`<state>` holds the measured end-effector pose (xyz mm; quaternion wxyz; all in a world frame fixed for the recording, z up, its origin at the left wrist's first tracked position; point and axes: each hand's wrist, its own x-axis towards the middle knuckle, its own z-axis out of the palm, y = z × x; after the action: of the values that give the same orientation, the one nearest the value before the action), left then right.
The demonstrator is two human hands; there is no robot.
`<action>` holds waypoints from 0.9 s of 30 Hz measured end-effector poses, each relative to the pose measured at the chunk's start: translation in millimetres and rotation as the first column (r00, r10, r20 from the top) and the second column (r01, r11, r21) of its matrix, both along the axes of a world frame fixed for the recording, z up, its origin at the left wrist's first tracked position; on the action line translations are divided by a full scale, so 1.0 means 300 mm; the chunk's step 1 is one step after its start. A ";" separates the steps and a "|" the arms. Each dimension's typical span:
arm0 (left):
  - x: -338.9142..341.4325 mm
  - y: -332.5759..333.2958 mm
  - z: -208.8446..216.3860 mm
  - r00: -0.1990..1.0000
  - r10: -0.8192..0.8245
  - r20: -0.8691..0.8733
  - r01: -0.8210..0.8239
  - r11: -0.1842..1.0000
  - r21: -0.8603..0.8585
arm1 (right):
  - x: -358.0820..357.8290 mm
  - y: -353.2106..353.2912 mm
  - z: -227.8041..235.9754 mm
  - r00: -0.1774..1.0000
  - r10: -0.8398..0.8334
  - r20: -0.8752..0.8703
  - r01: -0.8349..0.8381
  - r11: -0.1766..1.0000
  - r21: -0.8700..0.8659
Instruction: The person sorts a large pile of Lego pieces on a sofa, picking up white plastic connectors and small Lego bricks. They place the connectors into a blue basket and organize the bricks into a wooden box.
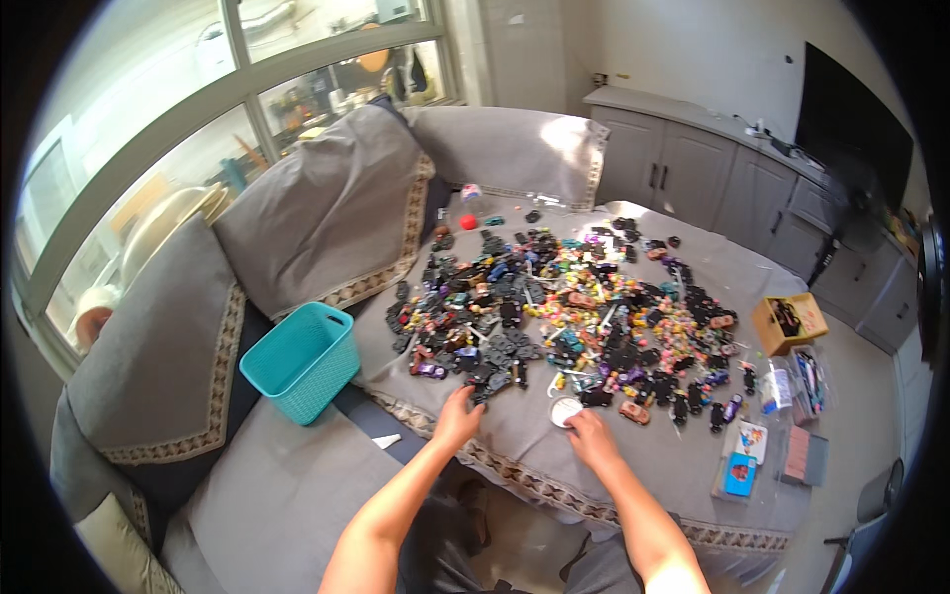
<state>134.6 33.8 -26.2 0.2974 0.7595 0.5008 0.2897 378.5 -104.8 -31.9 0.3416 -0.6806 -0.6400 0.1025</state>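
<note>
My left hand [458, 418] is over the front edge of a sofa seat, fingers stretched out and apart. Its fingertips are close to dark grey toy pieces [487, 381] at the front of a wide heap; I cannot tell whether they touch. With bent fingers my right hand [593, 437] grips the near right rim of a white round disc [564, 409], which looks like a lid. Behind both hands spreads the heap of toy cars [633, 412], dark pieces and small colourful beads [584, 297].
A turquoise basket [300, 361] stands left of the heap. To the right are a yellow wooden box [789, 323], clear containers [811, 381] and a blue card pack [739, 475]. A red ball [468, 222] lies at the back. Grey cabinets [683, 163] line the wall.
</note>
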 end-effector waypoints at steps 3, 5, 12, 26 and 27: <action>-0.009 0.041 0.040 0.999 0.051 -0.011 -0.048 0.982 0.184 | 0.009 -0.003 0.046 0.998 -0.063 -0.010 0.063 0.996 0.061; -0.051 0.103 0.054 0.997 0.070 -0.045 -0.049 0.934 0.354 | 0.038 -0.005 0.067 0.993 -0.117 0.005 0.116 0.985 0.126; -0.570 0.213 0.298 0.635 0.639 -0.435 -0.259 0.706 0.659 | 0.074 -0.027 0.071 0.977 -0.204 0.067 0.205 0.979 -0.001; -0.805 0.120 0.248 0.722 0.589 -0.364 -0.255 0.715 0.651 | 0.098 -0.044 0.044 0.982 -0.179 -0.057 0.179 0.984 -0.005; -0.804 0.092 0.254 0.745 0.567 -0.351 -0.245 0.722 0.647 | 0.097 -0.053 0.050 0.976 -0.175 -0.131 0.176 0.984 0.002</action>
<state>-106.7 61.5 50.1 -0.1633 0.7256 0.6139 0.2644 407.6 -120.6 -16.9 0.3951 -0.7239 -0.5544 0.1118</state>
